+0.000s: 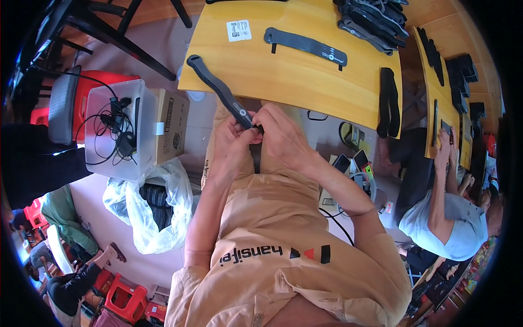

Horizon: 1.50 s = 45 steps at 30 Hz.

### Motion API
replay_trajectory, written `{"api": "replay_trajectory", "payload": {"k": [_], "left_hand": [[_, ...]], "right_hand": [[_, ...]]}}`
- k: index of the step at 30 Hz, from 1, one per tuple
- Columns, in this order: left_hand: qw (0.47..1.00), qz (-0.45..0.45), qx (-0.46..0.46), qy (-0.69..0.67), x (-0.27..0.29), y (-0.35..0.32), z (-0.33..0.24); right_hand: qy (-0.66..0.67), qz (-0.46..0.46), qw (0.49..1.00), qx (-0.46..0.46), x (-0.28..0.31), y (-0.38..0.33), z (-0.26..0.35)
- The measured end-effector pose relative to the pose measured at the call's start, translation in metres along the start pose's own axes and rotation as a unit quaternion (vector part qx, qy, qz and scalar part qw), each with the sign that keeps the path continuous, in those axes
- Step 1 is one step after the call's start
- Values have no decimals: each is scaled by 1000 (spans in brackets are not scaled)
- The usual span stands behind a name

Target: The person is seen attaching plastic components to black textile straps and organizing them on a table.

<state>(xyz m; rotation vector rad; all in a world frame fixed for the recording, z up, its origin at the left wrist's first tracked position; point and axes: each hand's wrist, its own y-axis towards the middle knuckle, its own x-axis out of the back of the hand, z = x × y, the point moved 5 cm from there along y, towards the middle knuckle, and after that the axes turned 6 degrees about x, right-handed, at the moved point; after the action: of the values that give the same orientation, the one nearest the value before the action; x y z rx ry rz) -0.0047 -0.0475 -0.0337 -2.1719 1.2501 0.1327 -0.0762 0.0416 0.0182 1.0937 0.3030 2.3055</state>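
Note:
A dark grey fabric strap (217,84) with a small round white mark runs from the table's near left edge down to my hands above my lap. My left hand (231,143) is closed around its near end, thumb on top. Beside it my right hand (280,133) pinches at the same end, and its fingertips touch a small black piece there. The fingers hide most of that end. On the yellow table (321,87) in front lies a similar grey strap (305,46) with a slotted end and two short black tabs. A white printed label (238,31) is left of it.
Stacked dark straps (373,24) lie at the table's far right, with a black strap (388,102) along its right edge. On the left stand a clear bin (143,131) with black cables, a carton (173,128) and a plastic bag (163,229). A co-worker (449,223) sits at right.

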Motion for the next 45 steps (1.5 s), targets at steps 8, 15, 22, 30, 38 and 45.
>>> {"api": "replay_trajectory", "payload": {"k": [8,15,22,30,38,45], "left_hand": [[997,11,55,-44,12,-2,-4],[988,80,84,102,3,-12,-19],[976,62,117,171,7,-46,-36],[990,27,2,139,0,-60,-47],[958,-12,-81,274,-2,-65,-65],[961,-5,-150,230,-10,-74,-84]], "right_hand": [[203,34,975,-78,12,3,-18],[-31,192,979,66,25,14,11],[-35,294,944,148,12,19,36],[155,232,960,28,19,31,39],[395,175,893,-126,15,34,37],[606,161,739,-247,8,34,34]]}}
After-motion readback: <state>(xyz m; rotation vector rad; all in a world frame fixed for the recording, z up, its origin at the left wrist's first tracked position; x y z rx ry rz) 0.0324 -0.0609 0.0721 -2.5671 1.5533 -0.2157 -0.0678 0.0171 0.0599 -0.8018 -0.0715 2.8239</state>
